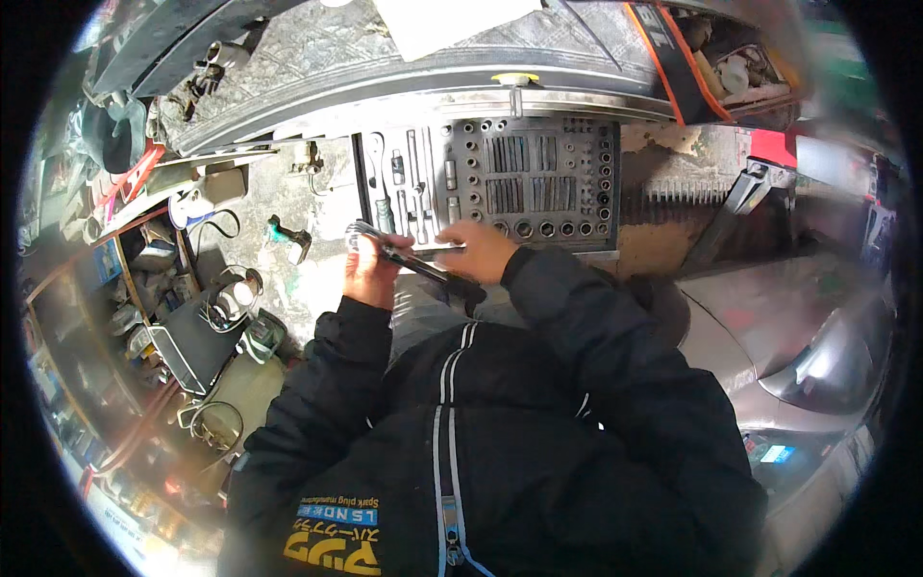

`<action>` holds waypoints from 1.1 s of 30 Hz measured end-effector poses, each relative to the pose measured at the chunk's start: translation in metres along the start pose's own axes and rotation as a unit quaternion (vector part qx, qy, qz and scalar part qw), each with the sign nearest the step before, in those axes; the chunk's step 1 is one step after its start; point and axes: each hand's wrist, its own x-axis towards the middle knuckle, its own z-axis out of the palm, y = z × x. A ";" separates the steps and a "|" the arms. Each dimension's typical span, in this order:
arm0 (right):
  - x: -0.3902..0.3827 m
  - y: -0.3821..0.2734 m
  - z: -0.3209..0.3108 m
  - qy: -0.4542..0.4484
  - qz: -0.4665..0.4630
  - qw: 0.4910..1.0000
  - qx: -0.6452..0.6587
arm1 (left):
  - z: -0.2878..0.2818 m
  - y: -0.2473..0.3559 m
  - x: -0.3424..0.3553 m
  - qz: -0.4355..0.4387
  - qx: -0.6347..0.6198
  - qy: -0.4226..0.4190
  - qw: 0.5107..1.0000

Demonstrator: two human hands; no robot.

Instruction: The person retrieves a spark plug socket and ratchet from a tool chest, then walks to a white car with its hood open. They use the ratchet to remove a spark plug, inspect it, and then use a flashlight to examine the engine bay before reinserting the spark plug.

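Note:
My left hand is closed around a ratchet wrench, whose chrome head rises above my fingers and whose dark handle slants down to the right across my lap. My right hand is at the front edge of an open tool drawer, its fingers curled and pointing left; anything between them is too small to make out. Inside the drawer, a green-handled ratchet and long extension bars lie at the left. Rows of bit sockets fill the middle, and larger sockets line the front.
Above the drawer runs a grey workbench with a white sheet on it. A small green and black tool lies on the floor to the left, near cluttered shelves. A silver vehicle body stands at the right.

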 end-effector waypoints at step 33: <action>0.086 0.136 -0.127 0.145 0.309 0.906 -0.251 | 0.005 0.049 -0.048 0.000 0.293 0.018 0.956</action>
